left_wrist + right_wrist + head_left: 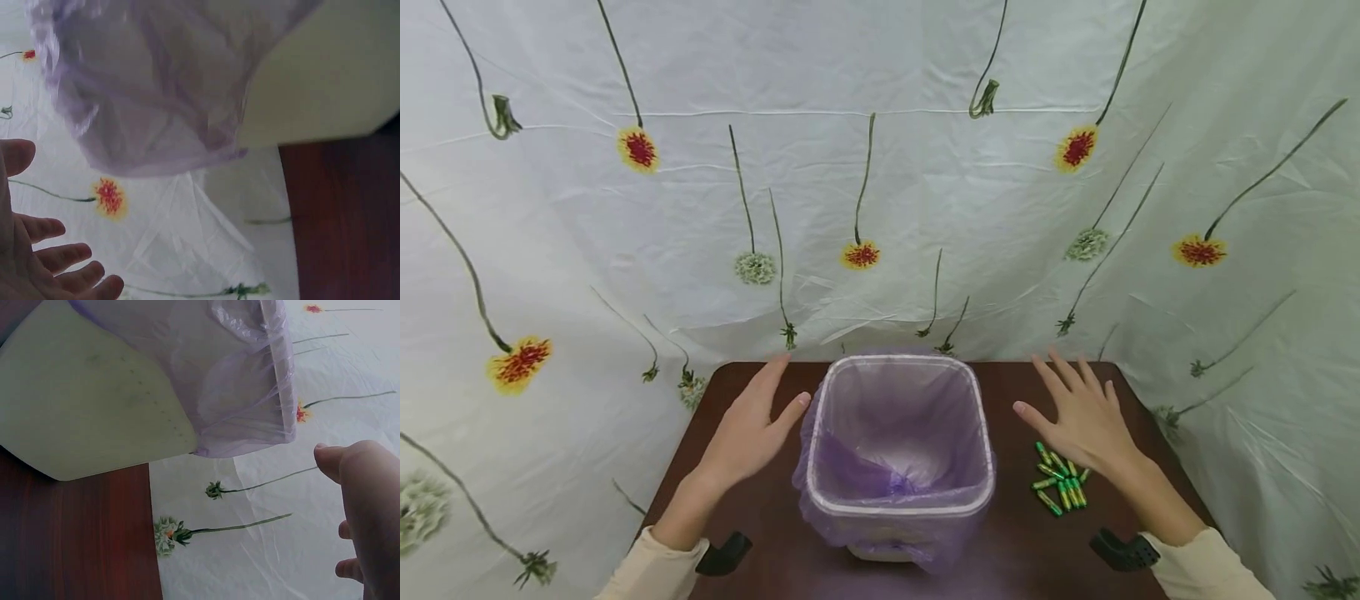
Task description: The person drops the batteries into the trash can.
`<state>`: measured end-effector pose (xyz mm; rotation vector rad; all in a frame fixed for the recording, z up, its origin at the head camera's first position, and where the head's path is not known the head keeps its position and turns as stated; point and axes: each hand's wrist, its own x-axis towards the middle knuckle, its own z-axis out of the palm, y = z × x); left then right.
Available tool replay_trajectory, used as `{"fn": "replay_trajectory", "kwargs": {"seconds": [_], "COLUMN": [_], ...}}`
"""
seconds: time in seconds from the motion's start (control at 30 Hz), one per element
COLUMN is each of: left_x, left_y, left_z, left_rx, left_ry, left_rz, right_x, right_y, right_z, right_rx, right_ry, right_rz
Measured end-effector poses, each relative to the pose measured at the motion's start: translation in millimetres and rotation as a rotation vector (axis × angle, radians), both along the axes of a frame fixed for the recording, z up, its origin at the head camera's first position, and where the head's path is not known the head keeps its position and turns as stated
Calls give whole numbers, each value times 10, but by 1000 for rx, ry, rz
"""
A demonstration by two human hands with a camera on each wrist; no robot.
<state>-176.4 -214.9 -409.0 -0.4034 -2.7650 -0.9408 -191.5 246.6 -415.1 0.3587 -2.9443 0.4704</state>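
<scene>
A squarish pale bin stands mid-table, lined with a translucent purple bag folded out over its rim. Wrinkles gather at the bag's bottom, and nothing else shows inside. To the left of the bin my left hand is spread, thumb toward the rim, apart from it. My right hand hovers on the other side with its fingers fanned out, holding nothing. Just below that palm lies a loose pile of several green-and-gold batteries. Both wrist views show the bag's outer overhang and the bin's bare side.
A dark brown wooden table carries the bin and the batteries. White cloth printed with flowers hangs behind and along both sides. Black wrist mounts sit at the cuffs of the light sleeves.
</scene>
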Motion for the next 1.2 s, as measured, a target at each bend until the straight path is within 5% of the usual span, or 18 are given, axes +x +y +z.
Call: {"fn": "replay_trajectory", "kwargs": {"seconds": [0.33, 0.63, 1.2], "left_x": [66, 75, 78], "left_y": [341, 495, 523], "left_z": [-311, -539, -576], "left_rx": [321, 779, 883], "left_ry": [11, -17, -49], "left_rz": [-8, -37, -58], "right_x": [115, 209, 370], "right_y": [122, 172, 377], "right_z": [-289, -647, -1340], "right_rx": [-148, -270, -375], "right_ry": [66, 89, 124], "right_rz": [18, 47, -26]}}
